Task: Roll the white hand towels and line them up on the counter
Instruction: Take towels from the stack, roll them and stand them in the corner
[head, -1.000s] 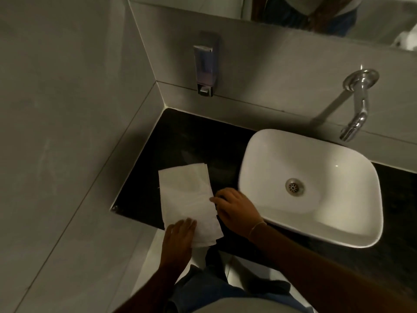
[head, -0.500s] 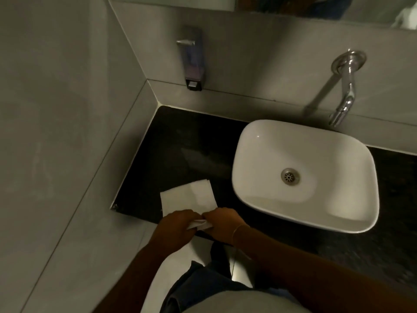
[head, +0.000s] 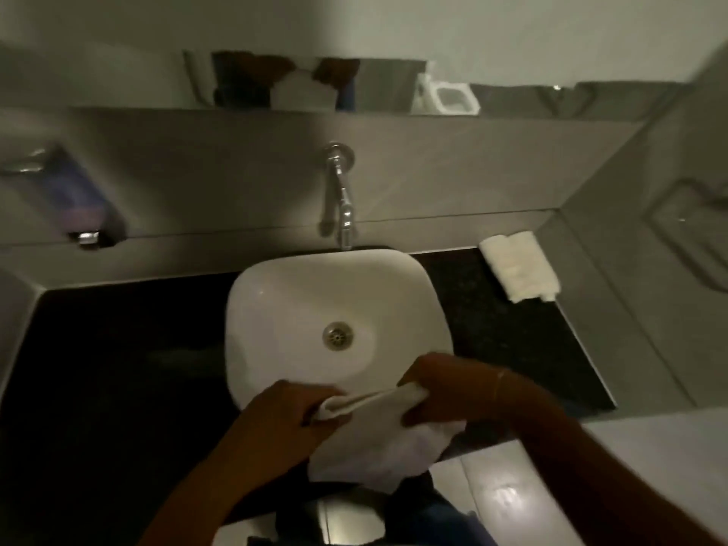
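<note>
I hold a white hand towel (head: 378, 439) in the air in front of the basin's near rim. My left hand (head: 287, 411) grips its left end and my right hand (head: 437, 392) grips its right end. The top edge is bunched or partly rolled between my hands, and the rest hangs loose below. Rolled white towels (head: 520, 271) lie side by side on the dark counter (head: 508, 340) in the far right corner, against the wall.
A white basin (head: 275, 301) sits on the counter's middle under a chrome wall tap (head: 340, 199). A soap dispenser (head: 75, 199) hangs on the wall at left. Tiled walls close both sides. A mirror strip runs above.
The towel has left the counter left of the basin and is now held up in both hands in front of the basin. The view has swung right, showing the rolled towels.
</note>
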